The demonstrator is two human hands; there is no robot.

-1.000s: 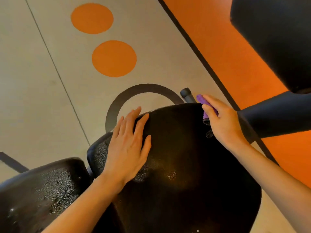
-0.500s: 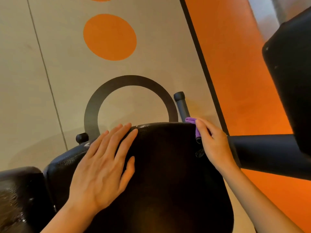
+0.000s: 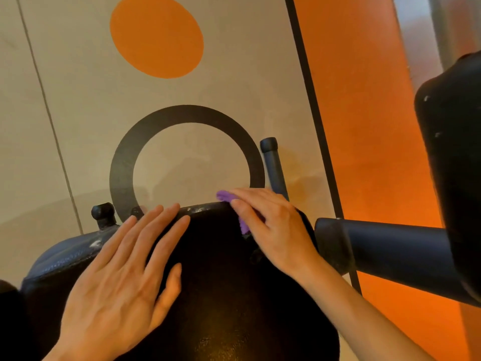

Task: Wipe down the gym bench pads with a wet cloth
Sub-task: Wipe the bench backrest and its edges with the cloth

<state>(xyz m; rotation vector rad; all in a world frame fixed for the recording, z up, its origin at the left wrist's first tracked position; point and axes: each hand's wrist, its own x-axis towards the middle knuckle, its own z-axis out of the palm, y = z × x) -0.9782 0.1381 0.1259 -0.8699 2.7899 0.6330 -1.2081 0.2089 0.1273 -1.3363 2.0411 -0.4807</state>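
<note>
A black bench pad [image 3: 221,295] fills the lower middle of the head view, its far rim curving across the middle. My left hand [image 3: 122,277] lies flat on the pad's left part, fingers spread toward the rim. My right hand [image 3: 270,227] presses a purple cloth [image 3: 226,197] against the pad's far rim, right of centre. Only two bits of the cloth show, one past my fingertips and one under my index finger. A second dark pad [image 3: 59,259], greyish and wet-looking, sits lower at the left.
A black padded roller [image 3: 390,251] juts in from the right, joined to a large black pad [image 3: 453,152] at the right edge. A dark bar with an end cap [image 3: 272,162] and a black knob [image 3: 103,213] stand beyond the pad. The floor is beige with orange areas.
My right hand has slid the cloth left from the pad's right corner along the far rim. My left hand stays flat on the pad. The view has moved closer over the pad.
</note>
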